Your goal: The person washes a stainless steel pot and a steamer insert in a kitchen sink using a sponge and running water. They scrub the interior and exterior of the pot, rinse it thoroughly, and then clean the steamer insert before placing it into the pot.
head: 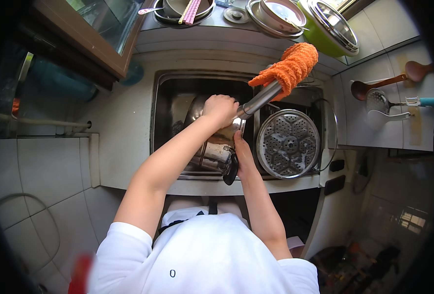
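A shiny metal pot (pixel 217 152) lies tilted in the left basin of the sink (pixel 167 86). My right hand (pixel 243 154) grips its near right edge, thumb up along the rim, beside a black handle (pixel 231 169). Over the upper part of the pot my left hand (pixel 220 110) is bent down, close under the faucet spout (pixel 259 99). Its fingertips are hidden, so I cannot tell whether it holds something. An orange cloth (pixel 294 70) is wrapped around the faucet. Left of the pot sits a dark, rough clump (pixel 177 127), perhaps a scouring pad.
A perforated steamer tray (pixel 289 143) with suds rests over the right basin. Behind the sink, a ledge holds stacked bowls (pixel 281 14), a pot lid (pixel 236 15) and a green container (pixel 323 29). Ladles (pixel 378 84) hang at right. An open cabinet door (pixel 95 29) juts in at left.
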Tool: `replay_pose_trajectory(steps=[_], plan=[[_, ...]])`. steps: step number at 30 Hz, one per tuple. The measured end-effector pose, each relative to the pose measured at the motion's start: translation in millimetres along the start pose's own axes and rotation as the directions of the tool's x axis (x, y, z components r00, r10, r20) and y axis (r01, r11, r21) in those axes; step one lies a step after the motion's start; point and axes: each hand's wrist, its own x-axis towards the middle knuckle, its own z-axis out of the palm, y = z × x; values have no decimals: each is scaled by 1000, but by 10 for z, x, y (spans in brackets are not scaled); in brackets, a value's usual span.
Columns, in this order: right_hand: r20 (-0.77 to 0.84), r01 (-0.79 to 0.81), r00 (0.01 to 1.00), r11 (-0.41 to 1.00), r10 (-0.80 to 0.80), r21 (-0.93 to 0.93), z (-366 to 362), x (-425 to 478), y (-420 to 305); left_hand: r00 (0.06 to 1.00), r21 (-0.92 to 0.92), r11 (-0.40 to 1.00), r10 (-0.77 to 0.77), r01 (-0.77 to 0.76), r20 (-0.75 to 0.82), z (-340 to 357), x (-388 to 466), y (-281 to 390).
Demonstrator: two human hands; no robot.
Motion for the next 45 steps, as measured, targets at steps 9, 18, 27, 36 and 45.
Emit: replay_pose_trajectory(steps=[9,18,27,36,45], plan=[[16,97,995,987,-100,132,-135,-116,-168,874,12,898,432,-441,-224,57,-693,-133],[-19,52,999,994,-50,93,-43,-151,-174,940,-100,990,60,-99,-337,184,-838,-223],[209,202,973,820,-102,-536,293,141,38,902,-481,846,-369,228,-222,345,-1473,-793],[440,428,894,125,89,-895,673,-138,-127,841,-887,250,-490,388,230,-8,-1253,-1114],[424,505,849,-249,316,-826,452,-615,-232,614,-735,-52,-511,676,601,257,-936,-1592]])
